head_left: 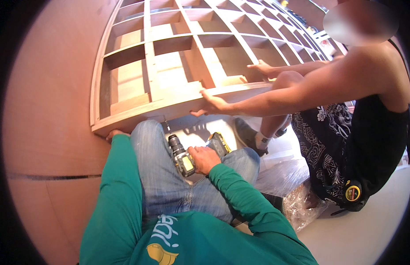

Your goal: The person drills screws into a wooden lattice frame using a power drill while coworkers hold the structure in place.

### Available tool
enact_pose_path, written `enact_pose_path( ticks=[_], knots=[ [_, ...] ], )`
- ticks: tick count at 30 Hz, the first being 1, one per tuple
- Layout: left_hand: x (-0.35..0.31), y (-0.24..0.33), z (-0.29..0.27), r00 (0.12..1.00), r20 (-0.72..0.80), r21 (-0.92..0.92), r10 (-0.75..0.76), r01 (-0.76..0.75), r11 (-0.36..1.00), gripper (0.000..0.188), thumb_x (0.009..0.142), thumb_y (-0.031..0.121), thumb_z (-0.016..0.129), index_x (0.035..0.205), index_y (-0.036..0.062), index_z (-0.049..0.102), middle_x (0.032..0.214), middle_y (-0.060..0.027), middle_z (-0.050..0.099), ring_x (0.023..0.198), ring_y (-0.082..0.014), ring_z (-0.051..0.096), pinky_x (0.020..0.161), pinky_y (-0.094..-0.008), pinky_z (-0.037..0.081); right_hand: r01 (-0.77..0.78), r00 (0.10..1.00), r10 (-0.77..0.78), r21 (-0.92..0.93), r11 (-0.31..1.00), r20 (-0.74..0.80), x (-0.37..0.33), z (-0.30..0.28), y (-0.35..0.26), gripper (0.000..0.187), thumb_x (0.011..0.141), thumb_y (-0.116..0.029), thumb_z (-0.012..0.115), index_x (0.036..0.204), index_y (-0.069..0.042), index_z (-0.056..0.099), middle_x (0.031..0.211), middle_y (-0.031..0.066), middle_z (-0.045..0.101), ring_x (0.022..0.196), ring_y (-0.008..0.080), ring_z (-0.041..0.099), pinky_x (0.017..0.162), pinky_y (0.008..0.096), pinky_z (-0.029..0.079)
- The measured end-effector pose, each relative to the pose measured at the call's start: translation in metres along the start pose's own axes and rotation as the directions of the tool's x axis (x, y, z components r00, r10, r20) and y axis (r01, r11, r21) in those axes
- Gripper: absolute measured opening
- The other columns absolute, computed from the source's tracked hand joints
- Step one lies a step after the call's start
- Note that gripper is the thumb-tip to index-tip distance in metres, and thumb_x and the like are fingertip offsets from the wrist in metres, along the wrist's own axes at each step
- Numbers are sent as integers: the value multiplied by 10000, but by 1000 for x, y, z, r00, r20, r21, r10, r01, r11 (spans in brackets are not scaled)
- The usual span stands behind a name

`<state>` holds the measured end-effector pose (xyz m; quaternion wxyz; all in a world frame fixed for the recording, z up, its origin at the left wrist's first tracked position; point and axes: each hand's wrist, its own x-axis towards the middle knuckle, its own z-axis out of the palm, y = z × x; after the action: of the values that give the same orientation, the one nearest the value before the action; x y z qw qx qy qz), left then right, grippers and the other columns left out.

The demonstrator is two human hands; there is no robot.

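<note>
My right hand grips a yellow and black cordless drill between my knees, its bit pointing up at the underside of a wooden shelf unit's front board. My left hand is mostly hidden behind my knee, fingers pressed against the lower left corner of that board; whether it grips the board I cannot tell. The shelf unit is a plywood grid of open compartments lying before me. A co-worker squats at the right, one hand on the front board, the other hand on an inner divider.
A large reddish plywood panel fills the left side. Crumpled clear plastic wrap lies on the pale floor by the co-worker's feet. A yellow tape measure hangs at the co-worker's waist.
</note>
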<state>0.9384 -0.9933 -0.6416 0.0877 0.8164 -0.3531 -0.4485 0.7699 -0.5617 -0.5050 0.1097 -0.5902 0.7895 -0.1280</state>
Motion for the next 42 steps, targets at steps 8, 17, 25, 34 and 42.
enact_pose_path(
  ticks=[8,17,25,34,42],
  knots=[
    [-37,1,-8,995,99,-774,-25,93,627,838,1044,704,206,1688,171,154,1750,-30,177,1595,-276,199,1278,-555,169,27,1000,-27,-2,1000,8,2,-11,-2,431,753,-104,751,1123,-88,531,996,130,641,944,348,691,841,455,560],
    [-46,-6,-6,991,124,-866,43,87,493,825,1057,686,206,1689,161,145,1755,-16,148,1597,-255,196,1291,-496,166,-62,994,60,22,998,88,1,-8,-6,546,731,-117,808,1235,-97,598,1056,151,703,985,342,707,835,489,578],
    [-122,10,-19,996,57,-991,-65,65,114,813,1068,671,206,1689,151,137,1760,-4,123,1598,-236,192,1302,-444,164,-37,996,35,19,999,80,4,-14,-5,584,629,-86,841,1124,-106,532,1026,142,641,967,405,666,824,501,548],
    [-124,24,-7,993,-51,-999,-110,-50,14,802,1075,664,242,1691,162,136,1765,-3,101,1600,-226,187,1308,-407,167,-24,999,24,7,1000,48,2,-10,-4,636,624,-101,850,1175,-95,532,1048,143,652,978,403,668,835,492,546],
    [-87,13,11,998,-52,-997,-38,-50,57,810,1018,757,167,1678,310,26,1764,37,51,1605,-254,153,1306,-479,119,-28,996,24,53,998,84,2,-11,0,681,605,-107,863,1196,-97,526,1081,139,673,987,401,683,829,499,558]
  ],
)
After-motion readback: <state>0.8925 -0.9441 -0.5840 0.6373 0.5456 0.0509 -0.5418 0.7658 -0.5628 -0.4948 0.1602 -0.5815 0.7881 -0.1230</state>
